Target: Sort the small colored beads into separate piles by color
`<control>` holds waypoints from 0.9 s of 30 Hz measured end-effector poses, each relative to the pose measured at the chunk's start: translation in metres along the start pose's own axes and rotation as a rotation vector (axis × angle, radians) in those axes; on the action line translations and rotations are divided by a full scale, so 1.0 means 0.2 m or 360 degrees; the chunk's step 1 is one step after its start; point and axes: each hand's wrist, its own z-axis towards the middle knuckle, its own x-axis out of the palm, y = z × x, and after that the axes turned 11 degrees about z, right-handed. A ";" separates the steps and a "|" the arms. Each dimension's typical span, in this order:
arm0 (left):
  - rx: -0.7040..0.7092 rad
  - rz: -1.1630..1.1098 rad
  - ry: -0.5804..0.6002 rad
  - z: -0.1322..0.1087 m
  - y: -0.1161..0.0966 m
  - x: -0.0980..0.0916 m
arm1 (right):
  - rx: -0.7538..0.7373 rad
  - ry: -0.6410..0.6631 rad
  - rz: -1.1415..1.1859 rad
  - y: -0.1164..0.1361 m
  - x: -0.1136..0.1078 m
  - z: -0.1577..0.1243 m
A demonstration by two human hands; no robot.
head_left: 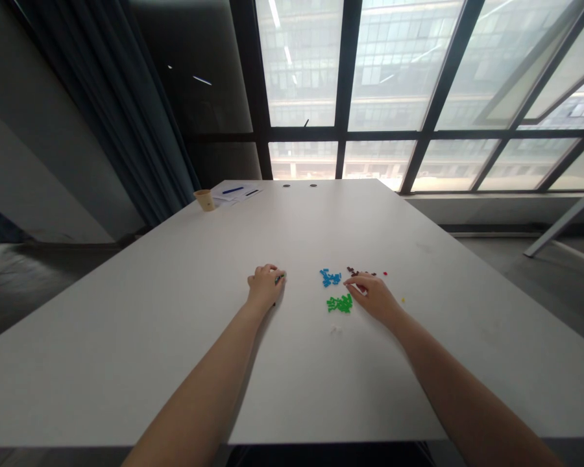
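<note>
My left hand (pixel 263 287) rests on the table with its fingers curled around a small greenish piece (pixel 280 277), mostly covered by them. To its right lie a pile of small blue bricks (pixel 329 278) and, nearer to me, a pile of small green bricks (pixel 340 303). My right hand (pixel 372 295) is closed in a pinch between these piles, its fingertips beside the blue bricks. Whatever is between those fingertips is too small to make out. Dark brown bricks (pixel 353 272) lie just beyond the right hand, partly hidden by it.
Small white pieces (pixel 336 329) lie nearer to me on the white table (pixel 302 376). A red piece (pixel 385 273) and a yellow piece (pixel 403 299) lie off to the right. A paper cup (pixel 205 200), papers (pixel 233 196) and a blue pen (pixel 233 190) are at the far left.
</note>
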 end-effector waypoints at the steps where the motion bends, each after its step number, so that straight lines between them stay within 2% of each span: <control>1: 0.0010 0.0022 0.0000 0.00 0.00 0.00 | -0.0005 0.0000 -0.0001 0.00 0.00 0.00; 10: 0.0079 0.0073 -0.0097 0.00 0.00 0.01 | -0.0004 0.0017 -0.0016 0.00 0.00 0.00; 19: 0.0048 -0.0018 -0.0078 0.00 -0.01 -0.02 | -0.0009 0.0019 -0.0027 0.00 0.00 0.00; 23: 0.0012 -0.0331 -0.0093 0.01 0.01 -0.01 | -0.0023 0.0017 -0.0023 0.00 -0.01 0.00; 27: -0.0148 -0.0964 -0.0079 0.02 0.02 -0.01 | -0.0027 0.0001 -0.0005 0.00 0.00 0.00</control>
